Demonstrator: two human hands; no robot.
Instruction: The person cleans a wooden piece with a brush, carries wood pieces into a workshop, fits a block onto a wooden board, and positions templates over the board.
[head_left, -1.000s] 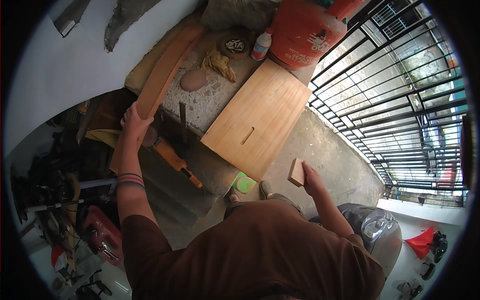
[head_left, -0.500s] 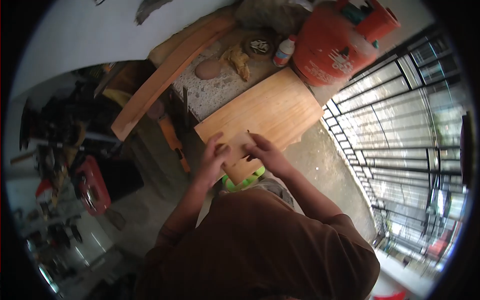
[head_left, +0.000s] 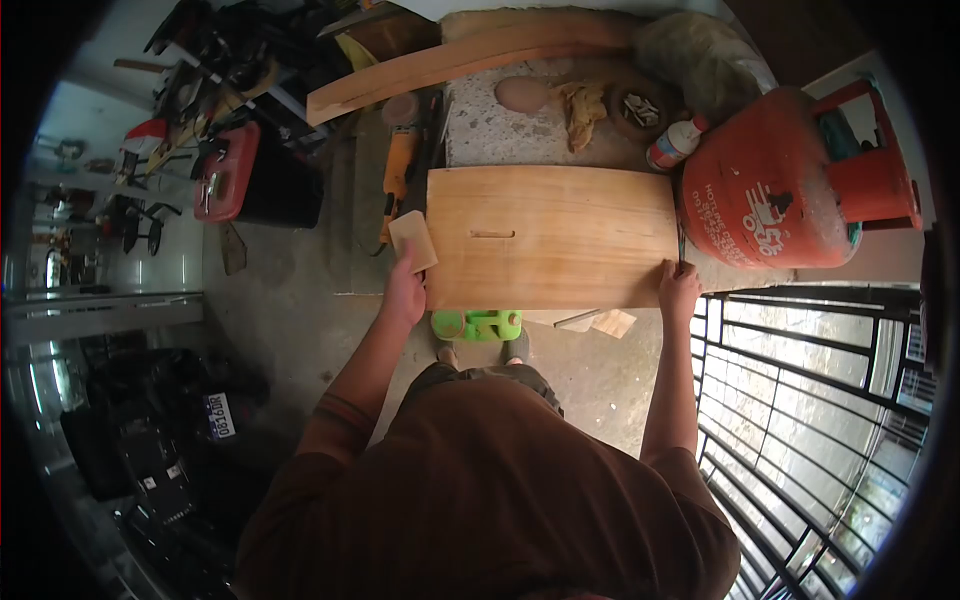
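Observation:
A wide, pale wooden board (head_left: 570, 210) lies in front of me, with a short, narrow dark-edged slot or mark (head_left: 493, 234) left of its middle. At its left edge my left hand (head_left: 404, 292) grips a small flat wooden block (head_left: 412, 238), tilted and overlapping the board's edge. My right hand (head_left: 680, 288) is at the lower right corner with its fingers closed. A thin dark stick-like thing (head_left: 682, 245) rises from those fingers along the board's right edge; its kind is unclear.
Behind the board are a long wooden plank (head_left: 470, 60), a round brown stone-like lump (head_left: 521, 94), a yellowish cloth (head_left: 582, 112) and a white bottle (head_left: 675, 143). A red gas cylinder (head_left: 765, 190) stands right. An orange tool (head_left: 397, 170) lies left; a green plastic object (head_left: 478, 324) sits below.
My hands were together around the small wooden block over the board. They have moved apart to the board's two ends, the block staying in my left hand. The view has turned.

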